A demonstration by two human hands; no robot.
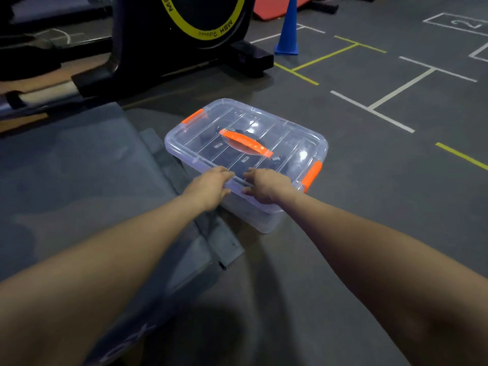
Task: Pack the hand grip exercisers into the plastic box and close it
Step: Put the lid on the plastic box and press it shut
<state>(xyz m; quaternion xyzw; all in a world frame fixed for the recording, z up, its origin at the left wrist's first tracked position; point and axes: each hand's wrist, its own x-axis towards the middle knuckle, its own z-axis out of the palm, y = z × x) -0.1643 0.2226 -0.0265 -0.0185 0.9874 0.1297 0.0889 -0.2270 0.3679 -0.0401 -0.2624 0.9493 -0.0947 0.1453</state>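
Observation:
A clear plastic box [264, 220] stands on the grey floor with its transparent lid [285, 133] on top. The lid carries an orange handle [245, 142], and orange latches sit at the far-left end [194, 118] and the right end [312, 175]. Dark hand grip exercisers [232, 158] show dimly through the lid. My left hand [211, 186] and my right hand [268, 186] grip the lid's near rim side by side, fingers over the top and thumbs under the edge.
A grey padded mat [79, 175] with a zip lies left of the box. A black exercise machine [179, 35] with a yellow ring stands behind it. A blue cone [288, 30] is at the back, and painted lines [375, 107] cross the floor to the right.

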